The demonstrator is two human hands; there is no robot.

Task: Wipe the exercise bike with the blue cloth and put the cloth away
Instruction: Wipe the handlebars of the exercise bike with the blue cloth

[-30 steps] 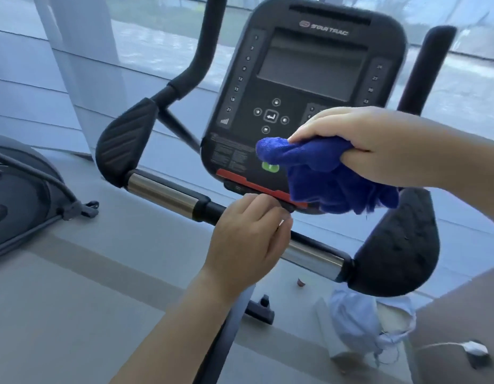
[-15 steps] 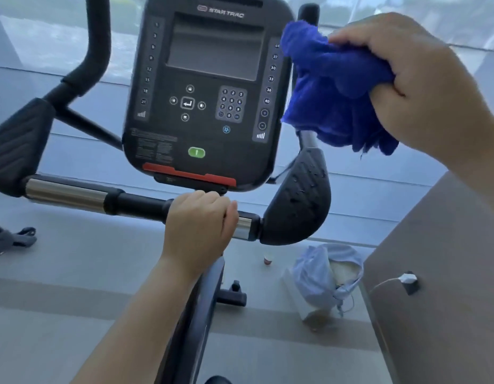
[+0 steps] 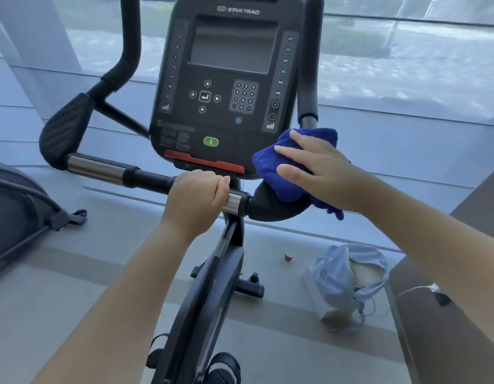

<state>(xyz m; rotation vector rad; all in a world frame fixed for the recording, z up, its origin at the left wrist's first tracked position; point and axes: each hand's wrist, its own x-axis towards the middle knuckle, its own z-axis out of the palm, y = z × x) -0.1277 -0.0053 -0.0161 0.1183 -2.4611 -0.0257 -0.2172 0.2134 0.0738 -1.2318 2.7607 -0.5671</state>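
The exercise bike's black console [image 3: 226,79] fills the upper middle, with a horizontal handlebar [image 3: 110,170] below it and a black elbow pad at each end. My left hand [image 3: 197,200] is wrapped around the handlebar just below the console. The blue cloth [image 3: 279,164] lies bunched on the right elbow pad [image 3: 270,209]. My right hand [image 3: 320,167] presses flat on the cloth with its fingers spread, covering much of it and most of the pad.
The left elbow pad [image 3: 65,128] and upright grips rise beside the console. A light blue bag [image 3: 348,275] and a small red-and-white cup [image 3: 288,256] sit on the floor at the right. Another machine [image 3: 16,214] stands at the left, a brown surface [image 3: 461,314] at the right. Windows lie ahead.
My right hand has brought the cloth down from beside the console's upper right onto the right elbow pad and flattened on it. My left hand stays on the handlebar.
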